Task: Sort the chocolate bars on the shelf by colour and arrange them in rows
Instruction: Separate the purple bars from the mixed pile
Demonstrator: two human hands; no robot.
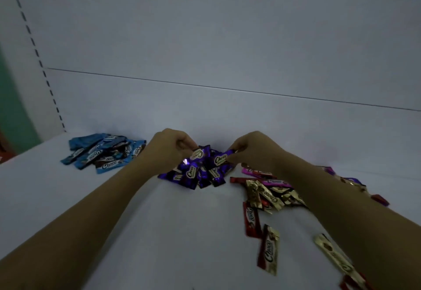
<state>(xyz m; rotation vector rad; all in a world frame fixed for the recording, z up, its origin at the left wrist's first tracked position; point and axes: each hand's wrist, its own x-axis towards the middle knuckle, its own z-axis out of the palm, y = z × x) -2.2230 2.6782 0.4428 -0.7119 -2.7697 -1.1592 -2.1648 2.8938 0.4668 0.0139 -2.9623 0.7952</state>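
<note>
Two bare hands meet over the purple pile point(193, 176), which lies near the middle of the white shelf point(159, 232). The left hand point(168, 151) has its fingers curled and pinches the upper purple bar point(197, 153) at the top of the heap. The right hand point(252, 153) pinches one end of the slanted purple bar point(221, 159) just beside it. The hands are close together but not touching, each clamped on its own wrapper. Both forearms reach in from the near edge, and the right one passes over part of the mixed pile point(271, 193), a loose jumble of gold, red and pink bars to the right of the purple ones. The pink bars point(255, 172) lie at the far side of that jumble, just under the right wrist. Nearer the camera a red bar point(251, 220) lies alone, and a red and gold bar point(270, 248) lies just below it. A gold bar point(330, 252) lies further right, partly hidden by the right forearm. Well apart, at the far left of the shelf, the blue pile point(102, 153) sits in an overlapping heap near the back wall point(227, 50). A slotted upright point(34, 46) runs down the left edge of that wall, with a green surface point(13, 107) beyond it. The light is dim, and the wrappers near the lower right corner are blurred
</note>
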